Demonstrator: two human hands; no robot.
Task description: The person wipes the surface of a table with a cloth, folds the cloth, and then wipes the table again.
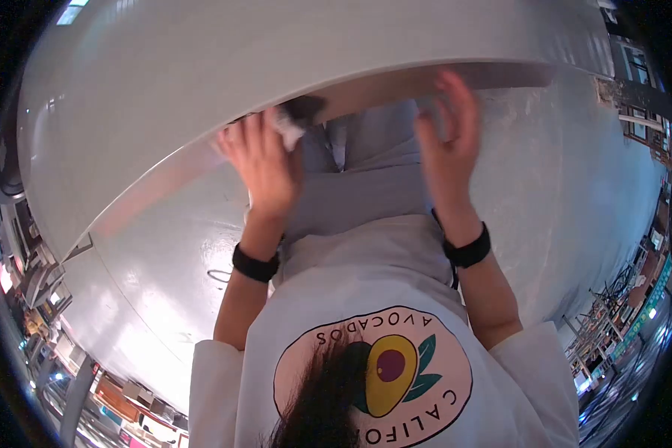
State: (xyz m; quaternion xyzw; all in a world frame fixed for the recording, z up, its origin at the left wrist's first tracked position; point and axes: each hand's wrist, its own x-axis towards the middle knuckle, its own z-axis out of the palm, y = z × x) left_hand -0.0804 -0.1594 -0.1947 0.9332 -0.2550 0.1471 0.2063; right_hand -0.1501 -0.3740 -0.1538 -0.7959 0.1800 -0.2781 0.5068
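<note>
My left hand [261, 160] is closed at the edge of the white table [291, 52], its fingertips right at the rim. A small crumpled whitish thing [288, 128] shows between its thumb and fingers; I cannot tell what kind of thing it is. Just beside it, under the table edge, is a dark patch [305, 109]. My right hand [451, 149] hangs in the air over my lap, blurred by motion, with thumb and fingers apart and nothing in it. Its fingertips overlap the table's side in this view. Black bands circle both wrists.
The white tabletop curves across the whole upper view. Below it lies a pale, shiny floor [545, 194], with a thin dark loop [218, 275] on the left. Shelves and clutter line the far left and right edges, including a rack with cables [612, 299].
</note>
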